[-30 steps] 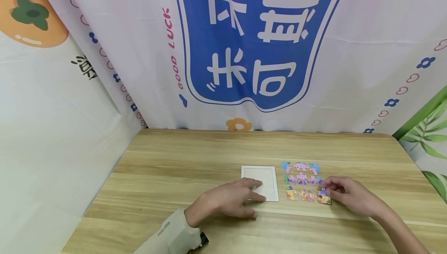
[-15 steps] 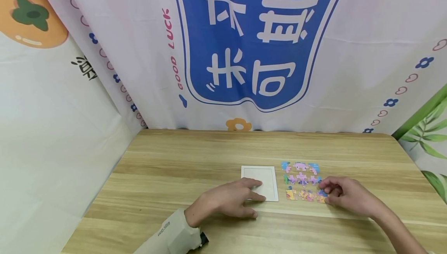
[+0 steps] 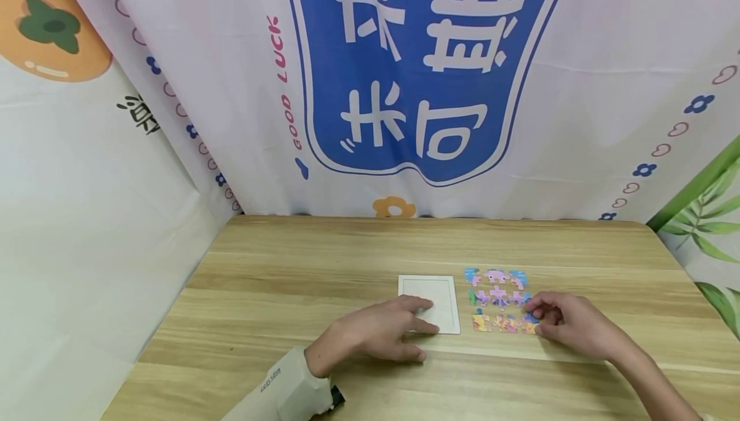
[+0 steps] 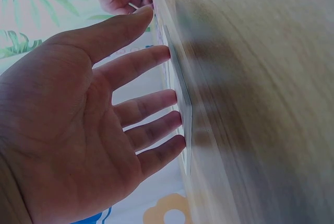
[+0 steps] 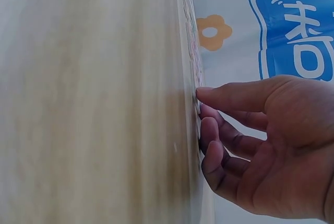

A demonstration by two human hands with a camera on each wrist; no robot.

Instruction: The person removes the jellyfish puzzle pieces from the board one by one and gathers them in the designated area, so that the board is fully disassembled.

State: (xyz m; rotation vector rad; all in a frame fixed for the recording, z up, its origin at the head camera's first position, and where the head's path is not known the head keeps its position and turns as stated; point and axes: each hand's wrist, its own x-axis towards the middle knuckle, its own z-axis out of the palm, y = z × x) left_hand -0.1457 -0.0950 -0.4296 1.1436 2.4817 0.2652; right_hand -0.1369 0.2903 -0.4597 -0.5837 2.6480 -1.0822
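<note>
A white square puzzle tray (image 3: 446,287) lies flat on the wooden table. My left hand (image 3: 381,331) rests on it with straight, spread fingers; in the left wrist view these fingertips touch the tray (image 4: 180,80). To the right of the tray, puzzle pieces (image 3: 498,294) in blue, pink and yellow lie in three rows with small gaps. My right hand (image 3: 578,324) has its thumb and curled fingers at the lower right corner puzzle piece (image 3: 529,328), pinching its edge on the table. Much of that piece is hidden behind the fingers.
The wooden table (image 3: 300,260) reaches back to a printed cloth (image 3: 601,87) hanging behind it. Another white cloth (image 3: 92,215) hangs along the left side. A dark object (image 3: 338,398) shows at my left sleeve (image 3: 289,385).
The corner puzzle piece has moved slightly left and up into line with the bottom row, with my right hand following it. My left hand has stayed on the tray.
</note>
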